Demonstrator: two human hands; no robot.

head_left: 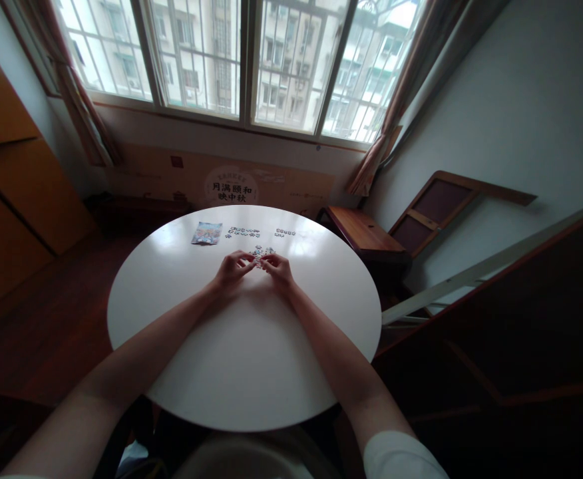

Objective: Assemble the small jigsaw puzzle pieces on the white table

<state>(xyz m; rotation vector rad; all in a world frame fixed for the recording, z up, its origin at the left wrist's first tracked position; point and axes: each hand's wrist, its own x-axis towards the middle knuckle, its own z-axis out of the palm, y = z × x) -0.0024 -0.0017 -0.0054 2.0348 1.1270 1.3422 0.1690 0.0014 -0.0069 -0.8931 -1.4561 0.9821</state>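
Observation:
Both of my hands meet over the middle of a round white table [251, 359]. A small cluster of jigsaw puzzle pieces [258, 252] lies between and just beyond my fingertips. My left hand [233, 267] is closed in a pinch on jigsaw pieces at the cluster's left edge. From the other side, my right hand [277, 267] pinches at the same cluster with thumb and fingers together. My fingers partly cover the pieces, and their exact fit is too small to make out.
Toward the far edge lie rows of loose pieces [244, 232] and a smaller group [285, 233] on the right. A colourful picture card or packet [207, 233] lies at the far left. Beyond the table's right side stands a wooden bench [364, 228]; barred windows rise behind.

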